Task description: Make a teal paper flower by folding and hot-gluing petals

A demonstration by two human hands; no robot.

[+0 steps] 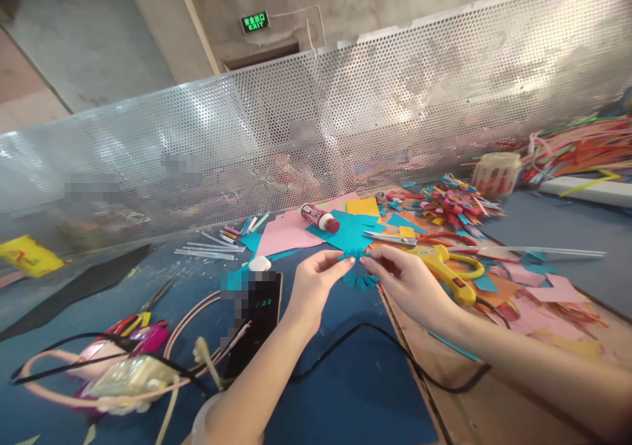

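Observation:
Between my two hands is a blue fringed paper flower [362, 279], held above the table. My left hand [318, 284] pinches its left side between thumb and fingers. On the other side, my right hand [402, 277] grips the flower's right edge, thumb close to the left thumb. Just behind lie blue paper sheets [353, 230] and a dark red bottle [320, 218] on its side. Beside my right hand are a yellow glue gun [447, 274] and scissors with orange handles [390, 237].
A phone [259, 320] and cables lie left of my left arm. A black cord [365, 326] loops below my hands. Paper scraps [538, 300] cover the right side, near a pile of coloured paper flowers [459, 201]. A perforated metal screen [276, 129] stands behind.

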